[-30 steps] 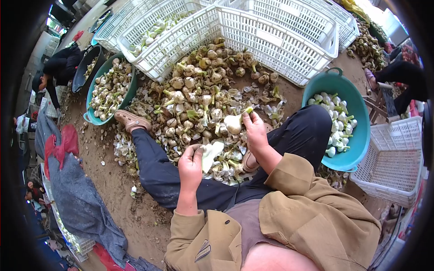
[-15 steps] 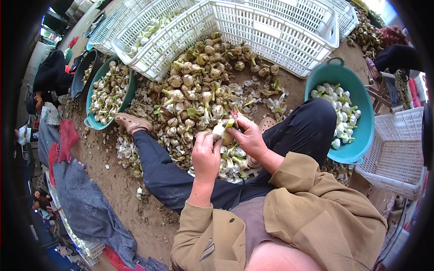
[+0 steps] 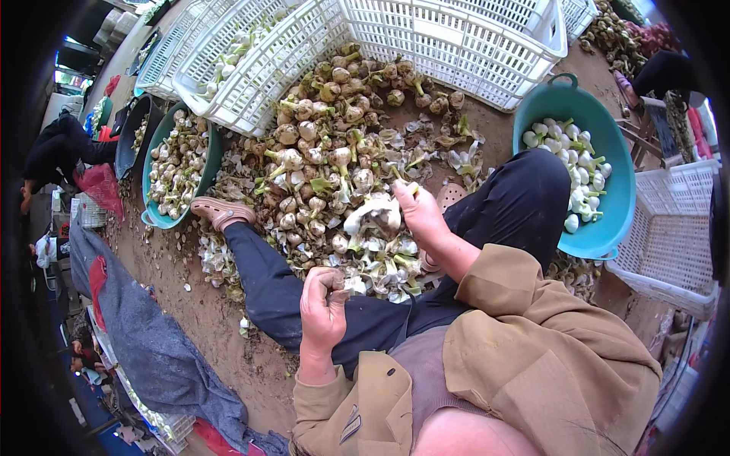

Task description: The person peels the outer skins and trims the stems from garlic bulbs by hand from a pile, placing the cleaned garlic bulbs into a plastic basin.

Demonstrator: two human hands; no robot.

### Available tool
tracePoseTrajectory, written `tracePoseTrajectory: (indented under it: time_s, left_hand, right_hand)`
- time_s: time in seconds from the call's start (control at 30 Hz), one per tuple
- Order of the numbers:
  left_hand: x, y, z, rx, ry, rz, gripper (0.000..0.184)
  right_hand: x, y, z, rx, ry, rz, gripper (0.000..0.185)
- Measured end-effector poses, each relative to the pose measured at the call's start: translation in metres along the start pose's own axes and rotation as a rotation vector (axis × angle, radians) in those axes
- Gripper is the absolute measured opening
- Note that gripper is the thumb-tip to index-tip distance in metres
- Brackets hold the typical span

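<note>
My right hand is closed over the heap, with a pale yellow-green stem end showing at its fingertips. It appears to grip a garlic bulb, mostly hidden by the fingers. Left of those fingers is a loose, blurred white garlic skin with a brownish patch. Lower down, above my thigh, my left hand has its fingers curled in; what they hold, if anything, is hidden. Beneath both hands lies a pile of unpeeled garlic, with white peelings nearer my lap.
White plastic crates line the far side of the pile. To the right, a teal basin holds clean white garlic, beside another white crate. On the left is a teal tub of garlic. A grey cloth lies lower left; other people sit nearby.
My hands have separated: the left has dropped down and left, away from the garlic, while the right has stayed higher and shifted slightly. White skin now shows loose between them.
</note>
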State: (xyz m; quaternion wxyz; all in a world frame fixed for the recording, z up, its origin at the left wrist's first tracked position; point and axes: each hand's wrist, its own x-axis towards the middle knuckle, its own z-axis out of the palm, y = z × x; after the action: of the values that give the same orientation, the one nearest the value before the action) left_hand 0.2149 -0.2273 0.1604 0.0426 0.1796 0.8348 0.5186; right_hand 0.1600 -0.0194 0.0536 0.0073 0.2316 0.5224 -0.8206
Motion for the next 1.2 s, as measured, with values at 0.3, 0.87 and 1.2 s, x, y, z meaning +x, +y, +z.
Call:
tracePoseTrajectory:
  time_s: [0.3, 0.87, 1.2]
  left_hand:
    - [0.034, -0.063, 0.029, -0.779, -0.019, -0.372, 0.065]
    - [0.039, -0.018, 0.037, -0.611, 0.425, -0.216, 0.026]
    - [0.05, -0.055, 0.039, -0.107, 0.183, 0.05, 0.027]
  right_hand:
    - [-0.018, -0.018, 0.009, 0.221, -0.304, 0.198, 0.026]
    - [0.014, 0.018, -0.01, 0.054, 0.137, 0.174, 0.026]
    - [-0.008, -0.001, 0.007, 0.004, -0.269, 0.254, 0.028]
